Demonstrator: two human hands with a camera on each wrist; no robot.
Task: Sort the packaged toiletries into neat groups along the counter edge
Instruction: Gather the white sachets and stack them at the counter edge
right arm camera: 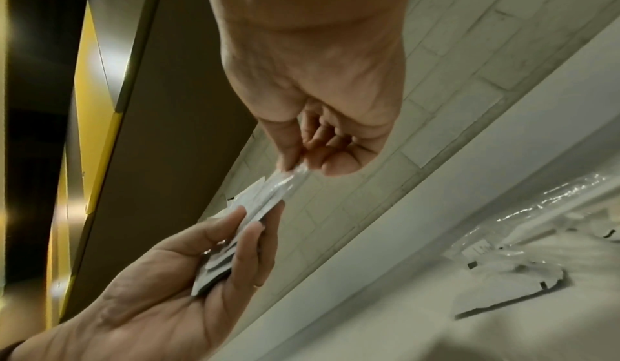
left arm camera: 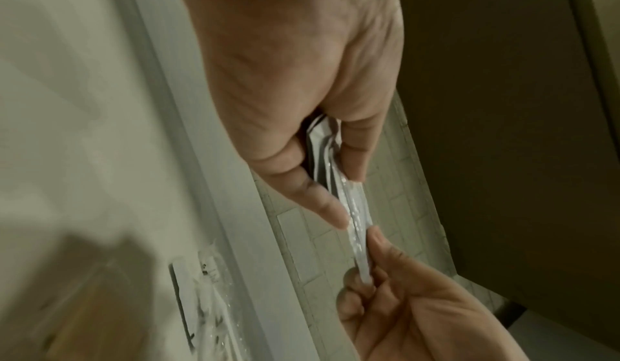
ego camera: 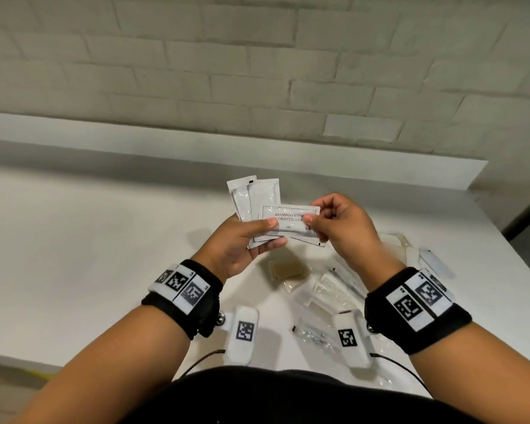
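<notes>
My left hand grips a fan of white sachets above the white counter, thumb across their front. On top lies a sachet printed "shampoo with conditioner", whose right end my right hand pinches between thumb and forefinger. The left wrist view shows the sachets edge-on between both hands. In the right wrist view the sachets run from my right fingers down into my left palm.
Under my hands the counter holds a brown soap bar in clear wrap, packaged white combs, a clear packet and more wrapped items at the right. A raised ledge and brick wall stand behind.
</notes>
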